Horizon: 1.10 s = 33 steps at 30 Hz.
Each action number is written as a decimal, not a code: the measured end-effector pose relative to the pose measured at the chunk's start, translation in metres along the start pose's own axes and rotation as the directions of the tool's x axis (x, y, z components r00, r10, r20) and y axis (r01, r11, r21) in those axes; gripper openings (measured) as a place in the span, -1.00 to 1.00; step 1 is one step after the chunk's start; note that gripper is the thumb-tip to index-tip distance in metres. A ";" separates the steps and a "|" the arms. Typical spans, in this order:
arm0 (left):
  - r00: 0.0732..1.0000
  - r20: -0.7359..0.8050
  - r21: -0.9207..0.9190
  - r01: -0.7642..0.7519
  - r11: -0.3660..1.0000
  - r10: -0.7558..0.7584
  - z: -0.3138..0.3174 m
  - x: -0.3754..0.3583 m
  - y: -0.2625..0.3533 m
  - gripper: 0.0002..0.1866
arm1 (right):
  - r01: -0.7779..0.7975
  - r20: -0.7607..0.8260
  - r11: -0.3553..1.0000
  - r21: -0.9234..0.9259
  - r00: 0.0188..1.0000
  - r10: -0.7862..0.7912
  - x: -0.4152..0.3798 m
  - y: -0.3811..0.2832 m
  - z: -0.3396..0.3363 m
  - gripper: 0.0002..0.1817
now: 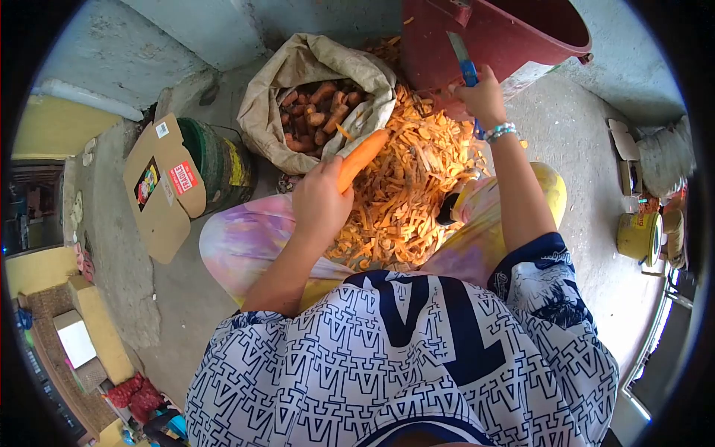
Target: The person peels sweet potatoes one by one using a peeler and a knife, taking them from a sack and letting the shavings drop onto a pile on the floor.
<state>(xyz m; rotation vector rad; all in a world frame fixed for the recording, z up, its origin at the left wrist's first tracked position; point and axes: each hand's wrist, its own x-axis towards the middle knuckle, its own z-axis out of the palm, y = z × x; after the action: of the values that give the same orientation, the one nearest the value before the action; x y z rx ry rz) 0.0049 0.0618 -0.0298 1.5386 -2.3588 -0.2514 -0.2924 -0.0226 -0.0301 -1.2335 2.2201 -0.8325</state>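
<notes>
My left hand (322,200) is closed around the lower end of a peeled, bright orange carrot (362,159), which points up and to the right. My right hand (482,98), wearing a beaded bracelet, grips a knife (467,68) by its blue handle, the blade pointing away from me. The two hands are well apart, and the knife does not touch the carrot. Beneath and between them lies a large heap of orange peelings (402,201) on the floor between my legs. Beyond my left hand, an open sack (261,104) holds several unpeeled brownish-orange roots.
A large dark red tub (514,45) stands behind the peelings. To the left is a dark green bucket (223,167) with a cardboard piece (162,197) against it. A yellow bucket (637,235) sits far right. Walls (179,33) close off the far side.
</notes>
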 end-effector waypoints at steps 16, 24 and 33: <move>0.941 0.294 -0.751 0.335 0.569 -0.166 0.018 -0.003 -0.019 -0.54 | 0.224 -0.306 0.974 0.007 0.928 -0.211 -0.007 -0.008 0.003 -0.49; 0.749 0.656 -0.740 0.662 -0.115 0.095 0.002 0.004 -0.014 -0.53 | 0.457 0.150 0.758 0.465 0.804 -0.576 -0.088 -0.036 0.037 -0.36; 0.737 0.633 -0.656 0.672 -0.343 0.234 -0.008 0.003 -0.019 -0.41 | 0.265 -0.174 0.908 0.324 0.960 -0.219 0.002 0.012 -0.014 -0.52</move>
<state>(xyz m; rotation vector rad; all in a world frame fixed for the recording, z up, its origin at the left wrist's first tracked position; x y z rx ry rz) 0.0231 0.0516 -0.0273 0.8183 -0.7248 -2.4089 -0.3093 -0.0152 -0.0286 -1.3241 1.9269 -1.3743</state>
